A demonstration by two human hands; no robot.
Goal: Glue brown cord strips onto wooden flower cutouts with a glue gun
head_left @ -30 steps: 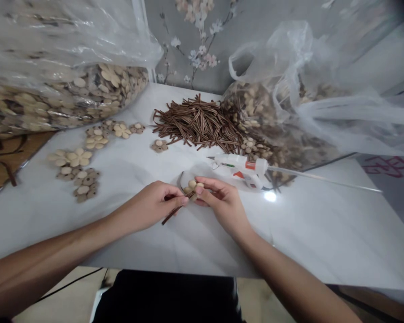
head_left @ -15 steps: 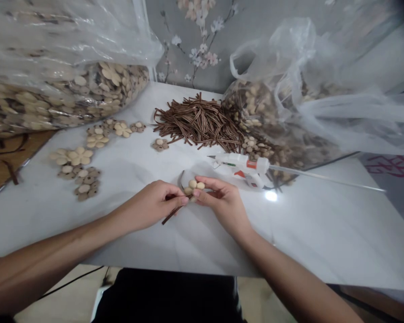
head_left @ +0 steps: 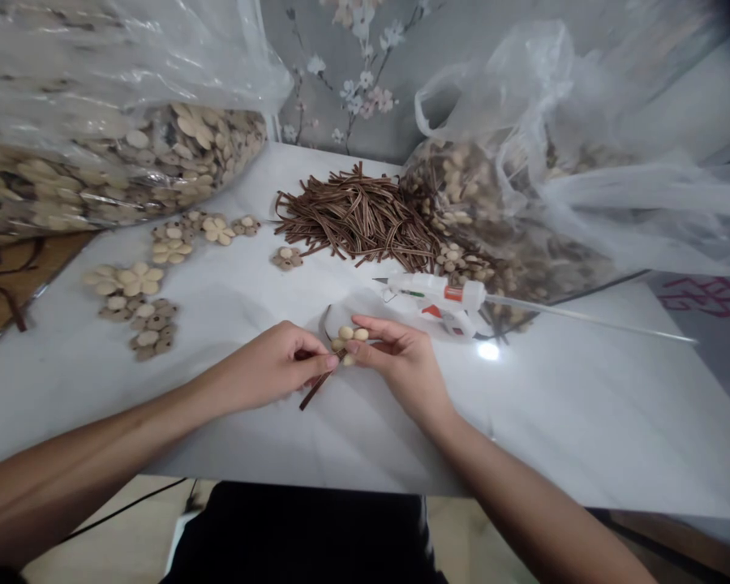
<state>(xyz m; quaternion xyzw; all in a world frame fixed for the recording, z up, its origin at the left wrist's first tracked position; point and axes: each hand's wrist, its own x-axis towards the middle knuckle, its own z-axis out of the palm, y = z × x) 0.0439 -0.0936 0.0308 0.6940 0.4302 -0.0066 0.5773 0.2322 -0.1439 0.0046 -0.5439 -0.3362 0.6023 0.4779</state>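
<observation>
While pinched hands meet, left (head_left: 273, 369) grips strip (head_left: 314, 392) (right (head_left: 401, 365), flower (head_left: 348, 339)).

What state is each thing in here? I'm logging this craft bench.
left hand: pinching the brown strip
right hand: holding the wooden flower
glue gun: lying on its side on the table
left bag: full, on its side
right bag: open, slumped
strip pile: loose heap
</observation>
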